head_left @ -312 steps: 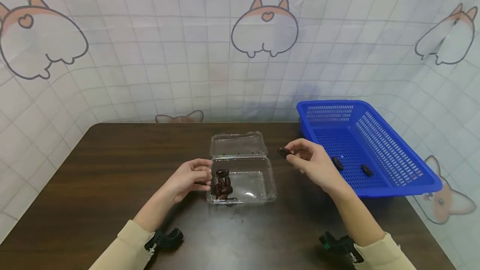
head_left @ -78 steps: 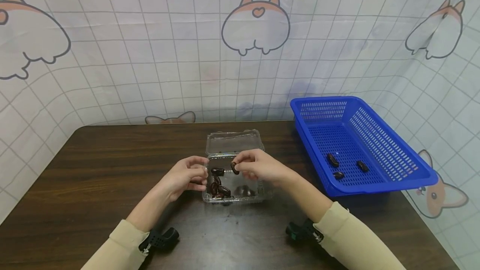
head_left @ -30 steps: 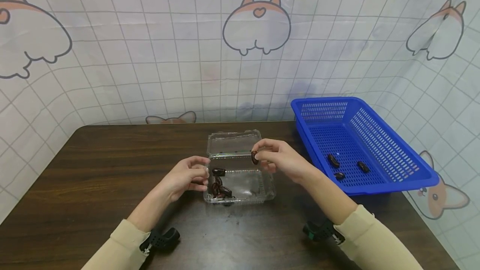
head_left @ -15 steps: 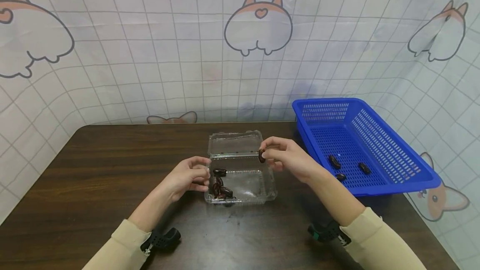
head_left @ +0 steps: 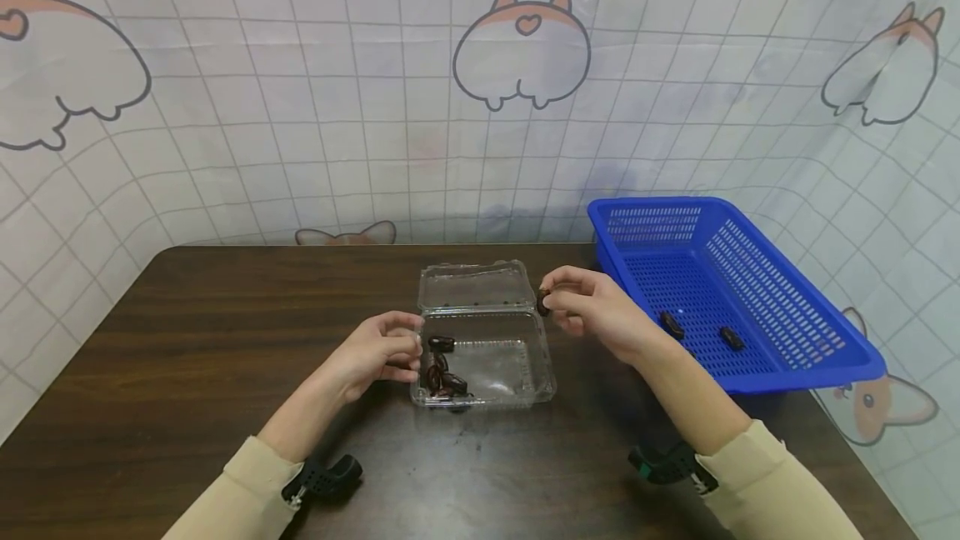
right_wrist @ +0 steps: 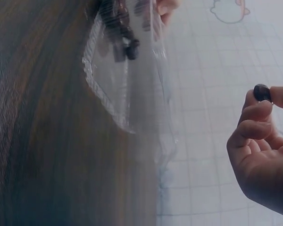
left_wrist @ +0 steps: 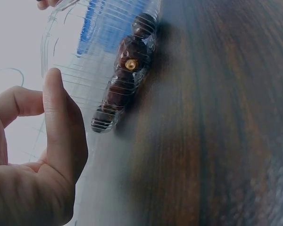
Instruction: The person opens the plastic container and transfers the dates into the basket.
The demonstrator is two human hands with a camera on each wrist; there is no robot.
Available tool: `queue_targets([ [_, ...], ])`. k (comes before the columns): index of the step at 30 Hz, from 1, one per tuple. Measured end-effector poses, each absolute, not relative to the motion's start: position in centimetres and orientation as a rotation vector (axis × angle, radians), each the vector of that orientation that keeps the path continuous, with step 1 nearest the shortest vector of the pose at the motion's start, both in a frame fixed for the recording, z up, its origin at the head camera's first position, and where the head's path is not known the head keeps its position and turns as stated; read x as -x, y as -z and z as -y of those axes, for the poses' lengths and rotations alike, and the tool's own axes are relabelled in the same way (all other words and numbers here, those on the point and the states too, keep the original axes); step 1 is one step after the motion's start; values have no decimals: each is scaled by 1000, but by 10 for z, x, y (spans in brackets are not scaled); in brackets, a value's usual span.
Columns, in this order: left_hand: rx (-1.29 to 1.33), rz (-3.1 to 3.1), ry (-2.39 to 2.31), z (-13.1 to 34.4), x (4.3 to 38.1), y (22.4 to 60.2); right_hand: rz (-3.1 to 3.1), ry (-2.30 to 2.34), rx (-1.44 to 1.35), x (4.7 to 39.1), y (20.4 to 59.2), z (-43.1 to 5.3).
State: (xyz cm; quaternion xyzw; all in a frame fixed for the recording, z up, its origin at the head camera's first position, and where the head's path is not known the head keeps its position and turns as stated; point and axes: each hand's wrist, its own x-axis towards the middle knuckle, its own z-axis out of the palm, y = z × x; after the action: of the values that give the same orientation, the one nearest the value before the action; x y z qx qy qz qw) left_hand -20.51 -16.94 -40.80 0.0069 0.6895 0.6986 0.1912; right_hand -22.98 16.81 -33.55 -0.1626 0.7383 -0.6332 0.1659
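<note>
My left hand grips the left rim of a clear plastic box, thumb and fingers right at its wall. The box stands with its lid folded back, and several dark brown dates lie along its left side. In the left wrist view, dates press up against the clear wall beside my thumb. My right hand pinches one date between thumb and fingertips, raised just right of the lid. The right wrist view shows that date in the pinch.
A blue slotted basket stands at the table's right end. Dates lie in it, one partly hidden behind its near wall. The dark wooden table meets a tile-patterned backdrop with cartoon corgis.
The right hand has carried its date from over the box rightward past the lid's corner. Earlier, a further date came to lie in the basket. The left hand stays at the rim.
</note>
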Motion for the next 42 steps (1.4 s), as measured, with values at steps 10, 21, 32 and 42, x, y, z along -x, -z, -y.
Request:
queue_targets([
  [10,-19,-1928,-1962,170,205,408,-2146,1809,441,230,328,-186],
  [21,-16,-1939,-1953,169,205,409,-2195,1806,366,234,321,-205],
  [32,-31,-1938,-1956,169,204,407,-2206,1838,294,234,321,-228],
  [42,-8,-1947,-1956,169,206,410,-2184,1904,253,233,320,-250],
])
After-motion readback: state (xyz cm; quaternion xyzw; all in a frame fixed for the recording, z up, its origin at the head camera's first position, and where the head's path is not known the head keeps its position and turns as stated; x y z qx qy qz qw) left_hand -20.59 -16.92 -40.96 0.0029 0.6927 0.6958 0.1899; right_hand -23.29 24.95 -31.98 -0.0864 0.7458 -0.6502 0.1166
